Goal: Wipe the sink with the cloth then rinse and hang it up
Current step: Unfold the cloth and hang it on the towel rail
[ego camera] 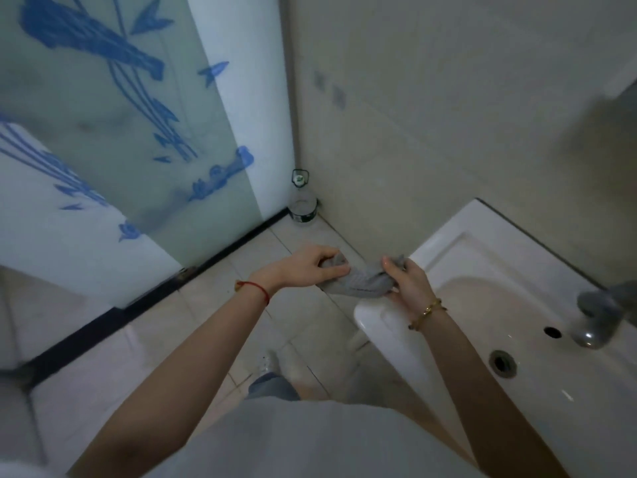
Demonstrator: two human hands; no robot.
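While both hands are occupied with the cloth [358,281], it is held in the air at centre frame, just left of the sink [482,270] and over the tiled floor [206,326], clear of the basin. The left hand [310,267] pinches one end, its grip closed on a bunched corner; the right hand [408,282] has its grip closed on the opposite end, with the fingers curled round the fabric. Between them the grey cloth is stretched into a rough band that sags slightly in the middle.

Its long axis runs nearly level across the frame, from centre left to centre right, with the right end close to the sink's upper left corner. Neither end points down.

Judgement: a two-handed, end-to-end hold suits wringing or spreading the cloth for hanging. Being held off the basin suggests the wiping and rinsing are likely done, though whether the cloth is wet cannot be told.

No hook or rail is visible. The tap [596,319] sits at right of frame with no water seen running. A small container [302,205] stands in the floor corner beside the patterned glass door [138,132], well apart from the hands.
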